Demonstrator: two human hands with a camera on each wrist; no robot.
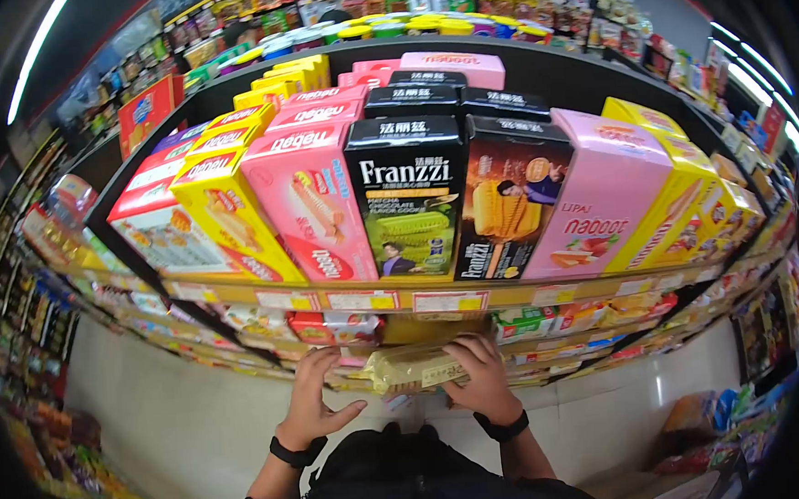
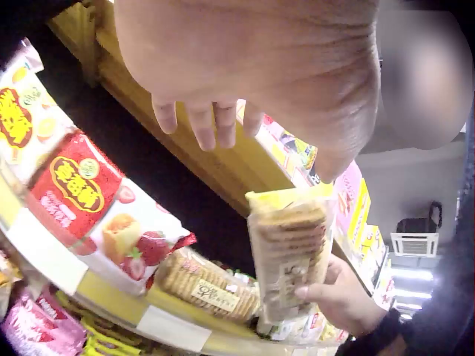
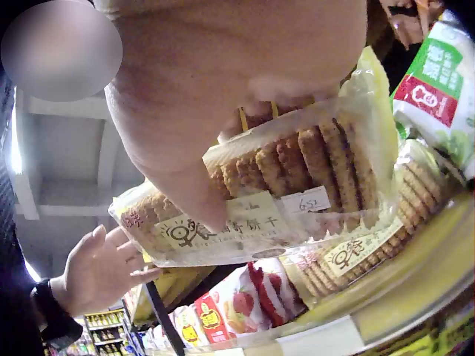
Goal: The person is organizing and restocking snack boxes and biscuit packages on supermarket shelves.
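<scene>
While tall wafer boxes (image 1: 410, 203) crowd the upper shelf (image 1: 238, 296) overhead, the lower shelf (image 2: 111, 293) carries stacked biscuits (image 2: 200, 282) and a red strawberry packet (image 2: 82, 193). The right hand (image 1: 483, 386) pinches a biscuit pack (image 1: 413, 368) just before that shelf, thumb on its label. The left hand (image 1: 310, 403) hovers beside it, fingers relaxed and apart, holding nothing.

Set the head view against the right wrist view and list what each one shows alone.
Head only: tall cardboard boxes on the upper shelf, among them a black Franzzi box. Right wrist only: a white sticker marked 6 on the clear plastic packet of round biscuits, and a second biscuit packet lying on the lower shelf. Both: that packet gripped by the right hand, the left hand open beside it.
</scene>
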